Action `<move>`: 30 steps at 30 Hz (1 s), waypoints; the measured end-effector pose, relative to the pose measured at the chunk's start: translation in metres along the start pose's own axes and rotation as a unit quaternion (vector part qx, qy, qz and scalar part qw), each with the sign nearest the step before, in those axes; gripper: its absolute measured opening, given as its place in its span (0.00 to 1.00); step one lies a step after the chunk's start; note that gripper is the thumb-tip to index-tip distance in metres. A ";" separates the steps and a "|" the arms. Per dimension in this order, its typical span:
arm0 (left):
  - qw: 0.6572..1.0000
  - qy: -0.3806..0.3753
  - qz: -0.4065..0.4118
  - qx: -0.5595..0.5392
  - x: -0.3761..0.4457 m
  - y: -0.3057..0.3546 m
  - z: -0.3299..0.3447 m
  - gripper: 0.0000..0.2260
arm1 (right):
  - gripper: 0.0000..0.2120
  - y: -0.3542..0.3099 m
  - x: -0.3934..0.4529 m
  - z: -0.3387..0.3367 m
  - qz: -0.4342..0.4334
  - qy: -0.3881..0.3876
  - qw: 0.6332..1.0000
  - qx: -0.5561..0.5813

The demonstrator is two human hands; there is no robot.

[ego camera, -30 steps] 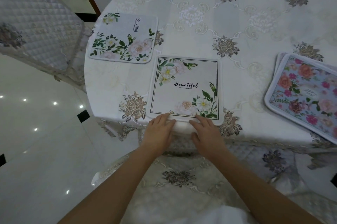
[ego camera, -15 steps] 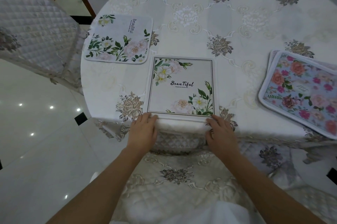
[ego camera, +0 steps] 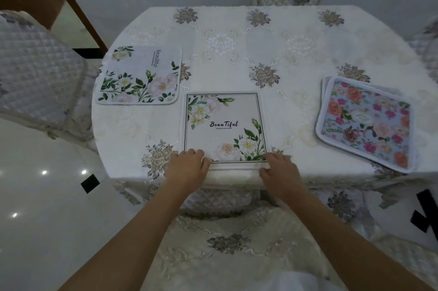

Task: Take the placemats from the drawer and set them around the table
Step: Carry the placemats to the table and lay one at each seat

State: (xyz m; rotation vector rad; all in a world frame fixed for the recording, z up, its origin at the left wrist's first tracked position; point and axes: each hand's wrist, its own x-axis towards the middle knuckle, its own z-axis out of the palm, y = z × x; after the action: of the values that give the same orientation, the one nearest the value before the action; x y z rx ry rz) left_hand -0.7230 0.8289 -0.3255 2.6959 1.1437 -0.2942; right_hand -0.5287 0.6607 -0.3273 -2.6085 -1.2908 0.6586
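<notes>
tablecloth (ego camera: 237, 37): embroidered matt cloth | chair covers (ego camera: 35, 73): quilted fabric | floor (ego camera: 35, 196): glossy tile

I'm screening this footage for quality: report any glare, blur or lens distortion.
Head view: wide-angle bending curves the white embroidered tablecloth's edges; ceiling-light glare spots dot the glossy white floor; lighting is dim and soft; the framed white floral placemat stays sharp, its print legible, while the corners look softer.

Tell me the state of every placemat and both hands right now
framed Beautiful placemat: flat at the near table edge, both hands on its near corners
white rose placemat: flat, far left, untouched
pink floral placemat: flat at right, on top of another mat
left hand: fingers on near left corner
right hand: fingers on near right corner
</notes>
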 end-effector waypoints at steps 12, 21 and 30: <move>0.979 0.182 0.076 -0.055 0.013 0.050 -0.117 0.29 | 0.26 -0.035 -0.005 -0.116 -0.073 0.161 0.982 0.073; 0.978 0.193 0.051 -0.057 -0.034 0.110 -0.156 0.24 | 0.25 -0.011 -0.051 -0.159 -0.105 0.217 0.960 0.141; 0.973 0.210 0.090 -0.019 -0.080 0.174 -0.172 0.24 | 0.25 0.029 -0.108 -0.167 -0.075 0.235 0.951 0.189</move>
State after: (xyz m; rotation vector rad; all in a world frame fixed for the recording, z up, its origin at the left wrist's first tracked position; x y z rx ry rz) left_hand -0.6338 0.6999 -0.1216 2.8802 0.9701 0.3389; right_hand -0.4906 0.5668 -0.1541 -2.1498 -1.0714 0.2065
